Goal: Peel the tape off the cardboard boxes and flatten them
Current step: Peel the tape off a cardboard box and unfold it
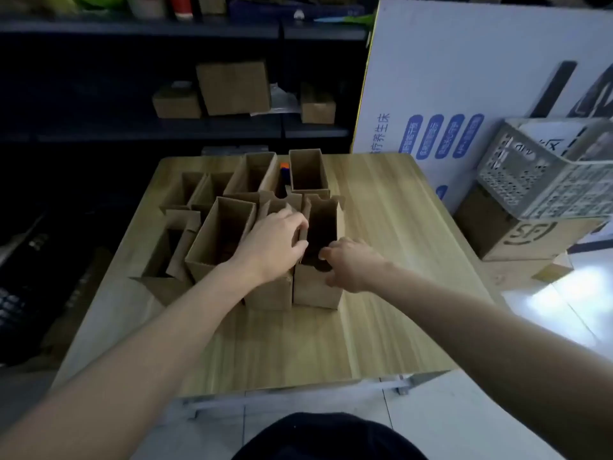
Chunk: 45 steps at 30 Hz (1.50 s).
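Brown carton [527, 240] right of the table [381, 227]: printed "SF" logo. White board [464, 78] behind the table: Chinese characters "养生床"; blue labels illegible.

Brown cardboard boxes [252, 207], open-topped and upright, clustered tight together on the left and middle of the wooden table. Nearest right one [318, 287] tall and narrow, top flaps raised, dark inside, touching its left neighbour [270, 293]. Taller open box [306, 171] at the back. Left-edge box [166, 257] with flaps folded outward. Tape not discernible.
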{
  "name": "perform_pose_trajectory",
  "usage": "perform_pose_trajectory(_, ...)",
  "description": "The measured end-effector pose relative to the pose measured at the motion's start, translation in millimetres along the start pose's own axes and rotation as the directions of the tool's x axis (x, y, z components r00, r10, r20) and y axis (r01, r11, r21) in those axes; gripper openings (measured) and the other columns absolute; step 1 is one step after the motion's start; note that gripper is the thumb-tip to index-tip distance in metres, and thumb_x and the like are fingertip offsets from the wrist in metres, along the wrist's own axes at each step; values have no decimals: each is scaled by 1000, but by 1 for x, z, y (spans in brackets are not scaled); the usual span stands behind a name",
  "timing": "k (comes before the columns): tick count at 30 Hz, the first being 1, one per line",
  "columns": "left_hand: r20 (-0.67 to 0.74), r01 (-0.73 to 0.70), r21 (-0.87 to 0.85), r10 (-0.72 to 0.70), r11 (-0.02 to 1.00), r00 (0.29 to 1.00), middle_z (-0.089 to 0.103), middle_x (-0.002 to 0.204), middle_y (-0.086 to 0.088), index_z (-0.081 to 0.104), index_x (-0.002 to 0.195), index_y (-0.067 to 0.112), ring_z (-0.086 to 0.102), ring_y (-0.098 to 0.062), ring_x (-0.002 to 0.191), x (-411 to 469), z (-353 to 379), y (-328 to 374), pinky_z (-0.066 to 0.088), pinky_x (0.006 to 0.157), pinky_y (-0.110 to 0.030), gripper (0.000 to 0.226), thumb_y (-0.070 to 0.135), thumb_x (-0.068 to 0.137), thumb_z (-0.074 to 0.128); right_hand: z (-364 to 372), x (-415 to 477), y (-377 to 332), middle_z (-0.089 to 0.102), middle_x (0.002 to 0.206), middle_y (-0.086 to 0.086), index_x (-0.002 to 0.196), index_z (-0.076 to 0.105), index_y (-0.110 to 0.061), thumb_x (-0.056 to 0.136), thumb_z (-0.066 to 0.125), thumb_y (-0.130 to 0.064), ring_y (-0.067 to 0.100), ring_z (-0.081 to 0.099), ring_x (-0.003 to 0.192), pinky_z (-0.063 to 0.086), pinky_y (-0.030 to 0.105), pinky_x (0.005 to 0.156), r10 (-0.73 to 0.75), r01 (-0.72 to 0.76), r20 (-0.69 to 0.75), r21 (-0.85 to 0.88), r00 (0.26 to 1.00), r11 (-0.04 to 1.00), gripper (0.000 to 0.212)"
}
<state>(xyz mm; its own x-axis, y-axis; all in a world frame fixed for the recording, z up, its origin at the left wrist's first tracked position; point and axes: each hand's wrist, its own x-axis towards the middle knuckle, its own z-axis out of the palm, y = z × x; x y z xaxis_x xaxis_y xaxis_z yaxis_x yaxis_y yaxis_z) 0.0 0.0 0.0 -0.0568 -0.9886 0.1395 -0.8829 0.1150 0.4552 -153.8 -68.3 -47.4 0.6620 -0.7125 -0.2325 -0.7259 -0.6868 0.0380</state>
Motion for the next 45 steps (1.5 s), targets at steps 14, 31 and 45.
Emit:
perform_pose_trajectory(14, 91, -3, -51, 8, 999, 996, 53, 130, 2, 54, 126, 17, 52, -11, 118, 0, 14, -2, 39, 92, -17, 32, 22, 95, 54, 11, -2, 26, 62, 83, -3, 89, 53, -24, 95, 45, -11, 22, 56, 82, 33, 34, 97, 199, -189, -84, 117, 976, 975, 17)
perform_pose_trajectory(31, 272, -89, -7, 88, 996, 958, 40, 139, -1, 40, 141, 16, 33, -19, 131, 41, 58, -6, 33, 112, -35, 55, 23, 90, 61, -3, -43, 75, 59, 95, 6, 107, 65, -8, 97, 49, -15, 19, 55, 84, 42, 29, 71, 800, -428, 186, 899, 571, 96, 20)
perform_pose_trajectory(45, 286, 57, -38, -44, 998, 957, 54, 113, -8, 57, 113, 6, 52, -25, 107, 75, 82, 20, 44, 90, -33, 31, 16, 86, 68, 31, -55, 107, 59, 91, 11, 92, 64, -7, 97, 51, -14, 24, 55, 85, 47, 36, 76, 841, -431, 244, 902, 483, -14, 16)
